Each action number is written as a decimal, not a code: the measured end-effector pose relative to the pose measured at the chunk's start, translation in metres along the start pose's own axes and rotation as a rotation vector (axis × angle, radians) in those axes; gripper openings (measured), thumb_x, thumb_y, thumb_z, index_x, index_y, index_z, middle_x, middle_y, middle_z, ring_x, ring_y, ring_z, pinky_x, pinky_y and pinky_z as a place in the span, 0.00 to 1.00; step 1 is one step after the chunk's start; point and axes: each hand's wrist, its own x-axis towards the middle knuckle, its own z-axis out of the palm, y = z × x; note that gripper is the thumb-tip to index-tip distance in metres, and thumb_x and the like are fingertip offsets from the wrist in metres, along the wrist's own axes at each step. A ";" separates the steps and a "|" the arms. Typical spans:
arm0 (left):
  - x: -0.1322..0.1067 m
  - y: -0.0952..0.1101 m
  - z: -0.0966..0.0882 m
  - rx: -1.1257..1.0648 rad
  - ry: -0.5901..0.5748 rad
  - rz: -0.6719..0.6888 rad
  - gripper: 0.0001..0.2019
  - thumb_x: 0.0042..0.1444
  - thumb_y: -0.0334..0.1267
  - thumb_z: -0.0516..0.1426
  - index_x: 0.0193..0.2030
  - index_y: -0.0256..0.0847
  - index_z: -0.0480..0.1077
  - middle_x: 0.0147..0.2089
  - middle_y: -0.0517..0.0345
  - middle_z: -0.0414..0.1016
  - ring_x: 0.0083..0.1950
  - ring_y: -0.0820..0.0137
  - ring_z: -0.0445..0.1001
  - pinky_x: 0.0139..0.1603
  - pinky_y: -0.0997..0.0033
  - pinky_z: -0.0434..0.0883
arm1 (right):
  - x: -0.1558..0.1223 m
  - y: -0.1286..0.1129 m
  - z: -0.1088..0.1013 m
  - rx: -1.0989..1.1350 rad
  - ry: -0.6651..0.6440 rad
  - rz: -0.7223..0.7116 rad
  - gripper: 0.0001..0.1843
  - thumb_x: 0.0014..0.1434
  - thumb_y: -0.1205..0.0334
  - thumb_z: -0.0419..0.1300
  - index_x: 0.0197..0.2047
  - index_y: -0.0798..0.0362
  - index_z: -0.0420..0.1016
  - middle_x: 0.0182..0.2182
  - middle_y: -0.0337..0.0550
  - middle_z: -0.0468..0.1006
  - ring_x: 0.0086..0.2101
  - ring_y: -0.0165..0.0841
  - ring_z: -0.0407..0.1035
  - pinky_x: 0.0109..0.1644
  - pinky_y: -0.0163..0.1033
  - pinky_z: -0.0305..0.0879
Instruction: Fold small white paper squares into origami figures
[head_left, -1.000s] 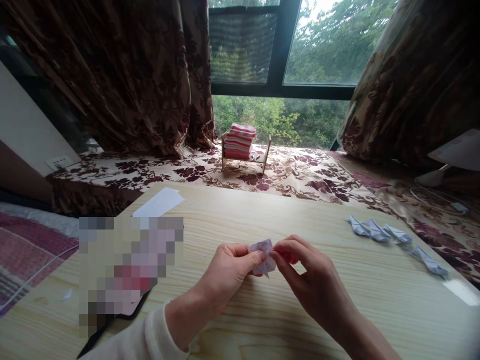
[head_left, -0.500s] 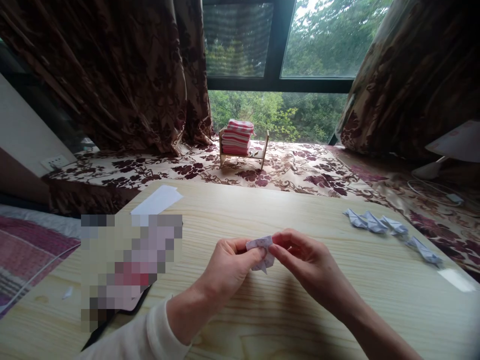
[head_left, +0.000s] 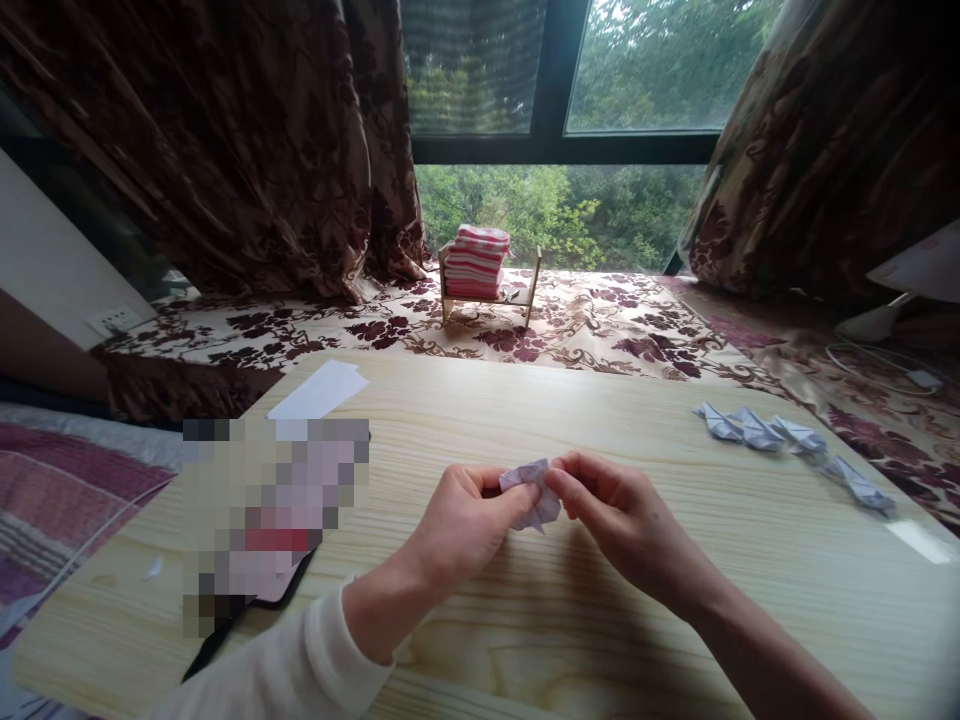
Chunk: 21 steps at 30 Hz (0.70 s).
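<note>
A small, pale lilac folded paper piece [head_left: 534, 492] is pinched between both my hands just above the light wooden table [head_left: 525, 620]. My left hand [head_left: 465, 525] grips its left side with thumb and fingers closed. My right hand [head_left: 619, 515] pinches its right edge with fingertips pressed together. A row of several finished folded paper pieces [head_left: 795, 450] lies on the table at the right, well away from my hands.
A white paper slip [head_left: 319, 390] lies at the table's far left; a blurred-out patch [head_left: 274, 520] sits beside it. Behind the table, a floral cloth ledge holds a small wooden rack with striped folded cloths [head_left: 480, 270]. Curtains hang on both sides of the window.
My hands and the paper piece have stayed together in nearly the same spot; the fingers have shifted slightly on the paper. The view has tilted a little.
</note>
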 end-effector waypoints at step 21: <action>-0.002 -0.003 0.004 -0.031 -0.029 -0.022 0.11 0.42 0.41 0.63 0.23 0.32 0.77 0.23 0.57 0.72 0.27 0.74 0.64 0.31 0.73 0.60 | -0.001 -0.002 0.001 -0.169 0.054 -0.137 0.19 0.63 0.52 0.49 0.26 0.54 0.68 0.23 0.38 0.67 0.26 0.30 0.61 0.30 0.34 0.58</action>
